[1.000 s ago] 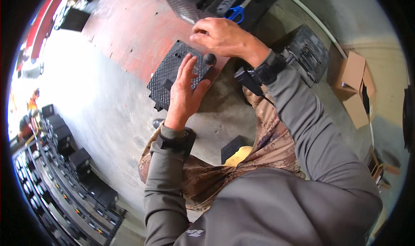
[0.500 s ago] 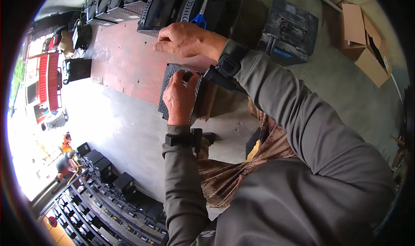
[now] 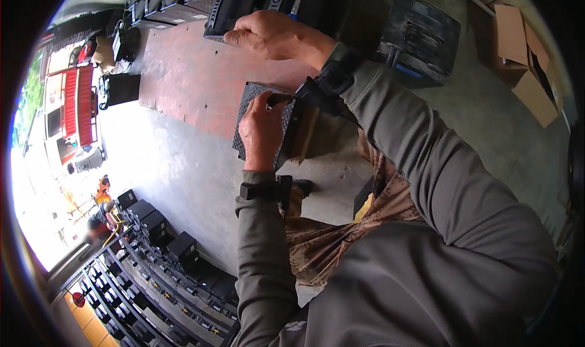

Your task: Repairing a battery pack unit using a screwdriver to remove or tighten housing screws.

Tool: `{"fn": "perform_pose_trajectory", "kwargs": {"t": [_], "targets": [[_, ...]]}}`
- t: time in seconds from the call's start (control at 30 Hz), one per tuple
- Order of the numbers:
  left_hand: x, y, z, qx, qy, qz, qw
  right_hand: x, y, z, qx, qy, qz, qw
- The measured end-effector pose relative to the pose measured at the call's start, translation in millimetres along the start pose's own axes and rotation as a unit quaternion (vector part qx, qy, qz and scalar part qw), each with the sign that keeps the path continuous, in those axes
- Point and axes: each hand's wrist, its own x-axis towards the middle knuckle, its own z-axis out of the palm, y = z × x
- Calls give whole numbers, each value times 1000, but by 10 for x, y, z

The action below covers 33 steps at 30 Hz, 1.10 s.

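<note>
My left hand [image 3: 261, 130] rests over a black box [image 3: 250, 92] with a checkered textured top, its fingers curled onto a dark round knob [image 3: 278, 101] at the right part of that top, mostly covered by them. Higher up, my right hand [image 3: 274, 35] is closed, fingers bent in front of a row of black cases [image 3: 224, 8]; whatever it holds, if anything, is hidden. Blue-handled scissors [image 3: 295, 8] lie just behind it, partly covered. The textured box sits on a faded pink board [image 3: 177, 72].
A scuffed black case [image 3: 420, 36] and open cardboard box [image 3: 515, 36] stand at right. Racks of black parts [image 3: 146, 274] fill the lower left, a person [image 3: 100, 222] bent beside them near the bright doorway. Red metal items [image 3: 76, 109] are at left.
My left fingers, spread a second ago, are now curled onto the knob. My right hand has moved up toward the row of cases. The view has turned, showing more cases.
</note>
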Motion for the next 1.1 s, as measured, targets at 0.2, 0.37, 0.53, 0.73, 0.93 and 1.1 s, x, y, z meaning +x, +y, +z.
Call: {"fn": "perform_pose_trajectory", "kwargs": {"t": [0.2,0.37,0.53,0.73,0.93,1.1], "targets": [[-20,47,2,-9,-34,-10,999,-48,-18,-130,-22,-29,16,999],[-366,-361,-162,-349,171,-114,915,-335,298,-856,-22,99,-21,995],[-144,763,717,-14,123,18,992,-1143,-377,134,-193,146,-85,966],[-301,1184,136,-753,-36,-58,654,-1454,-665,-360,256,-81,67,961],[-949,513,-278,-778,43,-163,605,-1620,-638,-396,533,-40,235,812],[-1125,342,-524,-768,99,-168,610,-1652,-653,-355,534,-78,210,815]]}}
